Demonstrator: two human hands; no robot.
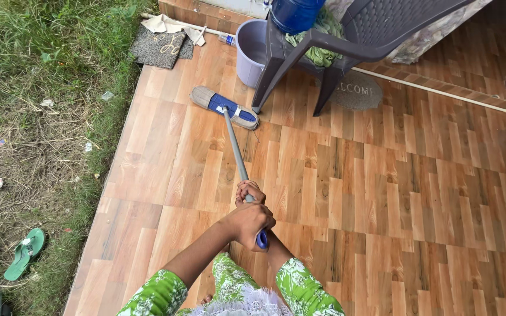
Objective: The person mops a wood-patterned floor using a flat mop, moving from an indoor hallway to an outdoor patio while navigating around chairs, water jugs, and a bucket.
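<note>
Mop [225, 107] lies flat on the wood-pattern floor [382, 193], far ahead of the hands, its head just beside the chair [329, 41] leg. Left hand [252, 223] is clenched around the handle near its blue end; right hand [249, 191] grips the pole just above it. Far to the left, green sandals [24, 253] lie in the grass. Ahead stands a grey bucket [251, 51]. If the mop head goes further forward, it could probably hit the chair leg or knock the bucket. Right of the chair leg lies a half-round grey doormat [356, 92] with pale letters.
</note>
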